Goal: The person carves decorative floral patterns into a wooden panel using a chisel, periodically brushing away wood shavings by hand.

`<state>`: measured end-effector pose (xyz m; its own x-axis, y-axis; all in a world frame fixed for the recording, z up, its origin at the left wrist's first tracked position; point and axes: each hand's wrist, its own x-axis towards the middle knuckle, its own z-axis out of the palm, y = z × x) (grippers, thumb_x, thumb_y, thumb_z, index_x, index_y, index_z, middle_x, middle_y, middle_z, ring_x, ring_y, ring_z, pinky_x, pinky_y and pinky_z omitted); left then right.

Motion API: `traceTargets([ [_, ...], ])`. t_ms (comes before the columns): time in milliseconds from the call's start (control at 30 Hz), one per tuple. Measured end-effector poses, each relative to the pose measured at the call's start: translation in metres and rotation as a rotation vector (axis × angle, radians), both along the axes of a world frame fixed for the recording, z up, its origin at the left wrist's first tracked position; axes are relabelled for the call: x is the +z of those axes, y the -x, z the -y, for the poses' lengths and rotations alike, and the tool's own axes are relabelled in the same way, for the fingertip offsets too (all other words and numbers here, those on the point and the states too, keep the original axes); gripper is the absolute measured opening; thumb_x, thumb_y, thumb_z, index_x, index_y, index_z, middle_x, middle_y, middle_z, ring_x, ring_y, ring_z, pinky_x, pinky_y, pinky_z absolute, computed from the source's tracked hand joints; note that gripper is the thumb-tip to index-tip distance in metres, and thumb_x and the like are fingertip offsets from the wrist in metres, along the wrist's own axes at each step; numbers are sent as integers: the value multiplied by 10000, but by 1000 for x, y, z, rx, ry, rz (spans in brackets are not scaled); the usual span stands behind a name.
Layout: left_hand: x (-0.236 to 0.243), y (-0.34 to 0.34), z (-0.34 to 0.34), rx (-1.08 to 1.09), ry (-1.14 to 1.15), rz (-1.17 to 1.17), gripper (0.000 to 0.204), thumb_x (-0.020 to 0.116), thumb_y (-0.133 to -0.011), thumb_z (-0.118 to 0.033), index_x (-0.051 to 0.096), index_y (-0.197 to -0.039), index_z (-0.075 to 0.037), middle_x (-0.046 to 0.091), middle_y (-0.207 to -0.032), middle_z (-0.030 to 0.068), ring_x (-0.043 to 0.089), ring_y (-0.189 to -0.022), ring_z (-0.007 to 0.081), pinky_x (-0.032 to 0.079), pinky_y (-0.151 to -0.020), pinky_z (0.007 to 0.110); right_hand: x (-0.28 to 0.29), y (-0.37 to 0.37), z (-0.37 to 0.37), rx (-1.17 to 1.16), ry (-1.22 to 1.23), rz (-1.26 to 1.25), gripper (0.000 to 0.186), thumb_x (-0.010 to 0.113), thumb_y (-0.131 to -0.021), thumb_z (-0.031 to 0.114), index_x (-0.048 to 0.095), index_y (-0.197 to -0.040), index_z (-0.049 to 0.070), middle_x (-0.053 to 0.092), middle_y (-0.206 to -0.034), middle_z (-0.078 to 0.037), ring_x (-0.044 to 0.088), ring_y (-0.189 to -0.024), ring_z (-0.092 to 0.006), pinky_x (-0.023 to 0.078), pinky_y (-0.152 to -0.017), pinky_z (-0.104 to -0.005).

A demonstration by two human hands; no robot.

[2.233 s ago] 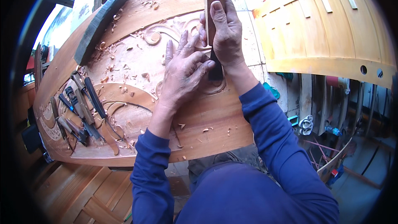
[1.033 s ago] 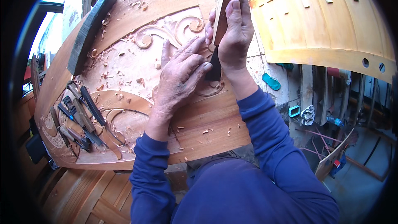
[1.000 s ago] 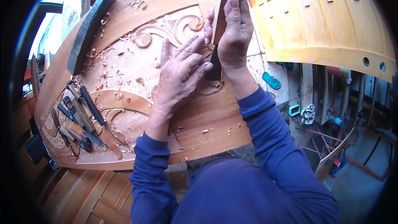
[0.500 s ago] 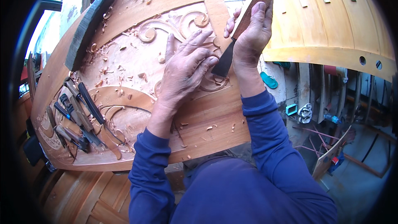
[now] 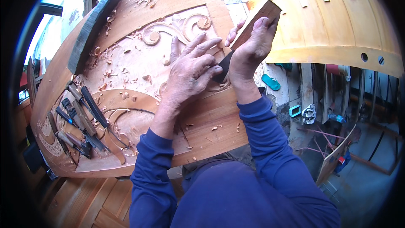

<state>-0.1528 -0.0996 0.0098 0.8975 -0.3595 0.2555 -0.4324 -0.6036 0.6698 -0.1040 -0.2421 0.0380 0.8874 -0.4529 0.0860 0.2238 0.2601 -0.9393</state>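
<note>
A wide chisel (image 5: pixel 257 22) with a squared wooden handle is gripped in my right hand (image 5: pixel 252 57), tilted so its dark blade points down to the left. The blade end reaches the carved wooden panel (image 5: pixel 211 116), near a scroll at its right side, but its edge is hidden behind my left hand. My left hand (image 5: pixel 187 69) lies over the carving with its fingers spread. Its thumb tip is against or just beside the blade. Raised scrolls (image 5: pixel 154 38) curl beyond my left fingers.
Several carving tools (image 5: pixel 82 114) lie heaped on the panel's left part. A long dark wooden block (image 5: pixel 90 33) rests at the far left, and shavings (image 5: pixel 109 74) are scattered around. To the right are a varnished wooden panel (image 5: pixel 325 25) and a green sandal (image 5: pixel 271 82) on the floor.
My right hand and the chisel have moved down and slightly left, bringing the blade further behind my left hand. My left hand has shifted only slightly.
</note>
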Motion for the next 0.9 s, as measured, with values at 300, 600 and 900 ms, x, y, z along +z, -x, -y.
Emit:
traceTargets([
  [300, -5, 0, 5, 154, 139, -86, 172, 756, -972, -287, 783, -1052, -137, 689, -1436, 47, 517, -1482, 309, 107, -1285, 619, -11, -33, 29, 122, -49, -2, 375, 464, -1148, 445, 520, -1163, 75, 587, -817, -89, 569, -558, -182, 484, -475, -327],
  [600, -7, 1, 2, 88, 63, 7, 171, 802, -919, -278, 779, -1000, -129, 690, -1432, 58, 516, -1480, 332, 129, -1267, 653, -23, -35, 8, 372, -132, 111, 531, 513, -1144, 359, 432, -1593, 87, 648, -805, -76, 597, -571, -119, 513, -508, -259],
  [900, -5, 1, -1, 47, 55, 3, 214, 831, -879, -302, 770, -971, -119, 686, -1441, 52, 517, -1477, 343, 102, -1260, 681, -16, -21, 8, 299, -147, 51, 504, 499, -1145, 373, 445, -1557, 89, 618, -801, -74, 593, -554, -137, 501, -466, -275],
])
